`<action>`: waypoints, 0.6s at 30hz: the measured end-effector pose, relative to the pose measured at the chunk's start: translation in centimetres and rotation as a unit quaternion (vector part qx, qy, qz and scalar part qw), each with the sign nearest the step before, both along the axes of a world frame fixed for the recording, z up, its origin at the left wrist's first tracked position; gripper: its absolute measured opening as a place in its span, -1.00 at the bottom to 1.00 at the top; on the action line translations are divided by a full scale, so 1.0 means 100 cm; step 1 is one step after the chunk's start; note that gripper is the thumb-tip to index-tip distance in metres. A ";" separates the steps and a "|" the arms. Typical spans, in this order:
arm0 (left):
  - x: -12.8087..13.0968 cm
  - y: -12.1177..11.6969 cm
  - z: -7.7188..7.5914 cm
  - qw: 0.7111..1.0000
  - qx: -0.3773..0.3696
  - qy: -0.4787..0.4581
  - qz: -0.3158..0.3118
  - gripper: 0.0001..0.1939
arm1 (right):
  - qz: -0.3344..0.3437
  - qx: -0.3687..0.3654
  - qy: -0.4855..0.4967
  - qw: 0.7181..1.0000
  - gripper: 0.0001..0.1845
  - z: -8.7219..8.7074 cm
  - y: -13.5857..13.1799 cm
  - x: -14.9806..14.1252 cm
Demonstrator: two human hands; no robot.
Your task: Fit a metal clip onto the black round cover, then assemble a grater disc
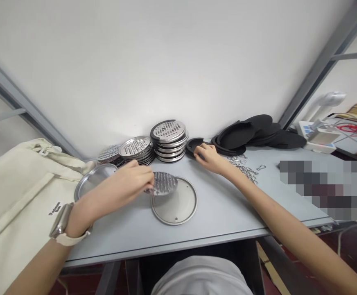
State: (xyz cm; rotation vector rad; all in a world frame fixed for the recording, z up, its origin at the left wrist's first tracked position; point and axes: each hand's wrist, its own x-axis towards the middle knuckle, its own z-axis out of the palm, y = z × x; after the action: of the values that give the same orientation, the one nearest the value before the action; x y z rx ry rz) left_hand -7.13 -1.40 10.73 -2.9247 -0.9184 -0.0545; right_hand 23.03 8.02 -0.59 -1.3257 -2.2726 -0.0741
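My left hand [135, 180] is closed on the edge of a round metal grater disc [165, 183], which it holds tilted over a flat round metal plate [177, 209]. That plate lies on the table with a raised rim and small holes. My right hand [209, 157] reaches to the back, fingers curled at a black round notched cover [193, 143] and touching it. Part of this cover is hidden behind the hand. A stack of metal discs [170, 141], topped by a grater disc with a black rim piece, stands between the hands, farther back.
More grater discs [135, 147] are stacked at the back left, near another round metal plate [94, 178]. Black round covers [236, 135] pile up at the back right, with loose metal clips [247, 172] before them. A cream bag [21, 192] covers the left side.
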 end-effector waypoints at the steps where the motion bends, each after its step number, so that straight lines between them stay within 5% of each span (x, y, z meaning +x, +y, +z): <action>1: 0.005 -0.004 -0.003 1.000 -0.011 0.011 -0.019 -0.75 | 0.002 -0.002 -0.003 1.000 -0.83 0.000 0.000 0.000; 18: 0.038 -0.008 -0.043 0.993 -0.048 0.031 -0.108 -0.76 | 0.004 -0.014 -0.003 1.000 -0.79 0.002 -0.002 0.000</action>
State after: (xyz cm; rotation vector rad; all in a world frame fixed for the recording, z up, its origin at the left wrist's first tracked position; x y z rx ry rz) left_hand -3.37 -2.20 6.48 -3.0834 -0.6109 0.0701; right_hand 23.03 7.84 -0.43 -1.3313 -2.2929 -0.0447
